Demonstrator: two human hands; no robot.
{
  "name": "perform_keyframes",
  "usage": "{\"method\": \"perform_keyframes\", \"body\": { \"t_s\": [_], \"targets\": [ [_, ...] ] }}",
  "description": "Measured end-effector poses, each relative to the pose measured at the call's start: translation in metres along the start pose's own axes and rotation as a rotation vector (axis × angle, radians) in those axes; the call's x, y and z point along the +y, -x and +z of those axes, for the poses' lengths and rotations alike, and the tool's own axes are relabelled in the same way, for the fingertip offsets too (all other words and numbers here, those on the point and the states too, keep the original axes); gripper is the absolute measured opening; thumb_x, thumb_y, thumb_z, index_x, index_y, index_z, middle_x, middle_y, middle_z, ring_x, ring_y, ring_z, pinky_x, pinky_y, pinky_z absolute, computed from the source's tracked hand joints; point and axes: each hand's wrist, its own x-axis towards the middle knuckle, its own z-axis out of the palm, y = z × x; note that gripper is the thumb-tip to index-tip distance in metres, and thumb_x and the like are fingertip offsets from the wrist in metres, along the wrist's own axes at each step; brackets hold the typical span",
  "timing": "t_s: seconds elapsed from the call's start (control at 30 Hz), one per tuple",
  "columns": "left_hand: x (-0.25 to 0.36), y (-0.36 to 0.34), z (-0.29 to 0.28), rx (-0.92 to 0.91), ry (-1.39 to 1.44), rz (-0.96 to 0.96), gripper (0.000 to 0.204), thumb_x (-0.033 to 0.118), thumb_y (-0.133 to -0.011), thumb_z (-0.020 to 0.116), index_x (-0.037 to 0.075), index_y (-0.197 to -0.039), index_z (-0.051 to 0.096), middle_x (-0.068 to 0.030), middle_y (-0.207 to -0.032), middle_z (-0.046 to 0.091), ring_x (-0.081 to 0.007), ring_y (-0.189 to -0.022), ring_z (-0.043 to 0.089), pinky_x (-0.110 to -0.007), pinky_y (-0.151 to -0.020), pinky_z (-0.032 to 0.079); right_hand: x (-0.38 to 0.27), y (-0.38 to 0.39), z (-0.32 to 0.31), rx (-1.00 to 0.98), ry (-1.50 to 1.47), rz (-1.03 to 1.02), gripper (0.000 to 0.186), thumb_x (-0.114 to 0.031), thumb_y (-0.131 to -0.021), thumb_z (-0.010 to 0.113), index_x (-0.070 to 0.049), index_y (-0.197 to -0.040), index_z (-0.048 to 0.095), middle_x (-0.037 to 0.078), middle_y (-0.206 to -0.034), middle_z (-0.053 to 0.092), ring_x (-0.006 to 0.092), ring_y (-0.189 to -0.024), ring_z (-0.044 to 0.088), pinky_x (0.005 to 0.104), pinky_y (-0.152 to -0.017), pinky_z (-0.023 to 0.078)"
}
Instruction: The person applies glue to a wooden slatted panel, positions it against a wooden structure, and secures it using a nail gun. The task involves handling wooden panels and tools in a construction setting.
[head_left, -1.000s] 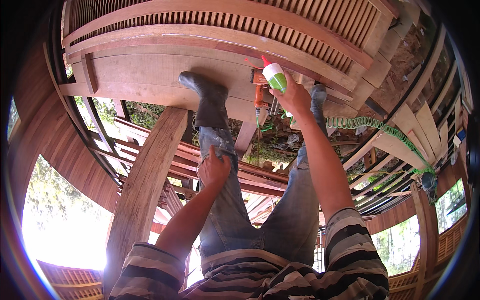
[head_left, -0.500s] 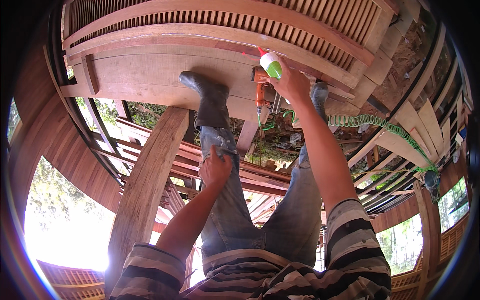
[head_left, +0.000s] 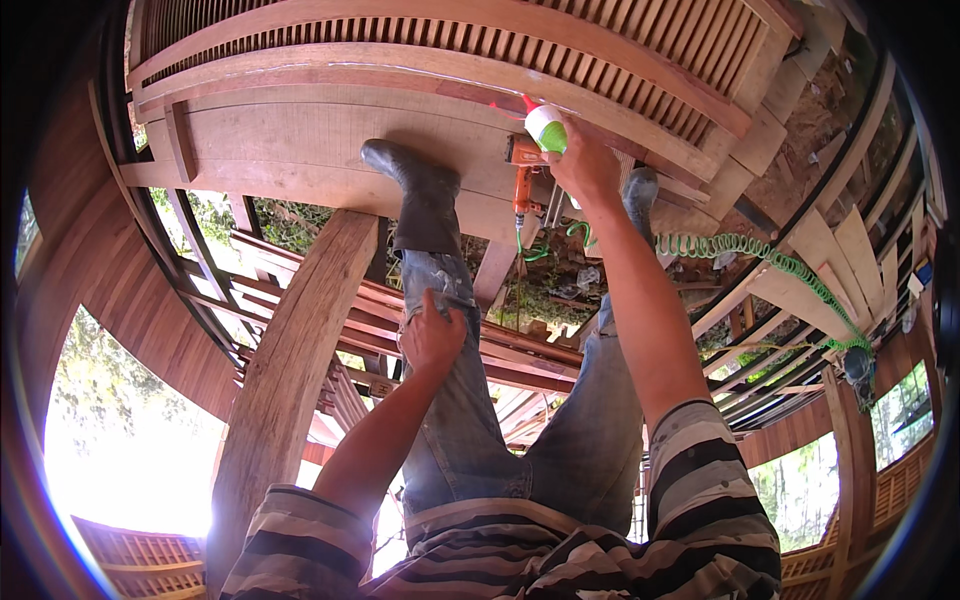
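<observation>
My right hand (head_left: 585, 165) grips a white glue bottle (head_left: 548, 130) with a green label and red nozzle, tilted up against the edge of a curved wooden rail (head_left: 420, 62) that has a thin white streak along it. Just below the bottle an orange pneumatic nail gun (head_left: 522, 185) lies on the plank surface, with a green hose attached. My left hand (head_left: 432, 340) rests on my left thigh near the knee, index finger extended, holding nothing.
A slatted wooden panel (head_left: 660, 45) lies at the top, on broad boards (head_left: 250, 140). A thick beam (head_left: 290, 350) runs along my left. My booted feet (head_left: 410, 180) reach the boards. Gaps between slats show rubble and plants below; a coiled green hose (head_left: 735, 245) trails right.
My right hand has moved up with the glue bottle, so its nozzle is closer along the rail edge than a second ago. My left hand stays on my thigh.
</observation>
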Motion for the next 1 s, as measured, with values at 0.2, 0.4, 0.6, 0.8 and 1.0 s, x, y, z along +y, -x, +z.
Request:
{"method": "perform_keyframes", "body": {
  "t_s": [0.2,0.4,0.6,0.8,1.0],
  "targets": [
    [0.001,0.000,-0.001,-0.002,-0.009,0.002,0.069,0.043,-0.093,0.060,0.012,-0.153,0.052,-0.0265,-0.095,0.076,-0.0446,-0.092,0.075,-0.057,-0.084,0.056,0.002,0.004,-0.013,-0.032,0.025,0.034,0.068,-0.035,-0.089,0.082,-0.018,-0.150,0.057,0.014,-0.124,0.075,0.0370,-0.116,0.071,0.0515,-0.098,0.058],
    [0.005,0.001,-0.009,-0.014,-0.007,-0.005,0.068,0.042,-0.092,0.061,0.011,-0.152,0.053,-0.0266,-0.094,0.076,-0.0448,-0.092,0.075,-0.057,-0.083,0.056,0.021,0.008,-0.011,0.012,0.067,0.013,0.066,-0.034,-0.090,0.081,-0.021,-0.150,0.057,0.014,-0.111,0.078,0.0365,-0.107,0.075,0.0516,-0.091,0.060],
    [0.007,0.001,-0.009,-0.005,-0.006,-0.002,0.069,0.042,-0.092,0.061,0.010,-0.151,0.053,-0.0264,-0.094,0.076,-0.0447,-0.091,0.075,-0.057,-0.083,0.057,0.048,0.014,-0.015,0.009,0.097,0.060,0.064,-0.033,-0.089,0.082,-0.018,-0.147,0.059,0.016,-0.110,0.078,0.0374,-0.106,0.075,0.0526,-0.089,0.059],
    [0.009,0.001,-0.011,-0.023,-0.027,-0.010,0.070,0.043,-0.091,0.061,0.010,-0.152,0.053,-0.0267,-0.095,0.076,-0.0447,-0.093,0.075,-0.058,-0.085,0.056,0.079,0.027,-0.029,0.019,0.109,0.082,0.061,-0.031,-0.088,0.082,-0.016,-0.143,0.061,0.017,-0.104,0.078,0.0402,-0.101,0.075,0.0535,-0.085,0.059],
    [0.014,0.000,-0.014,-0.039,-0.046,-0.028,0.071,0.044,-0.091,0.060,0.010,-0.153,0.053,-0.0269,-0.097,0.076,-0.0447,-0.095,0.075,-0.058,-0.087,0.056,0.113,0.034,-0.032,0.050,0.128,0.117,0.065,-0.031,-0.089,0.080,-0.017,-0.147,0.057,0.019,-0.101,0.077,0.0418,-0.098,0.075,0.0546,-0.083,0.059]
  ]
}}
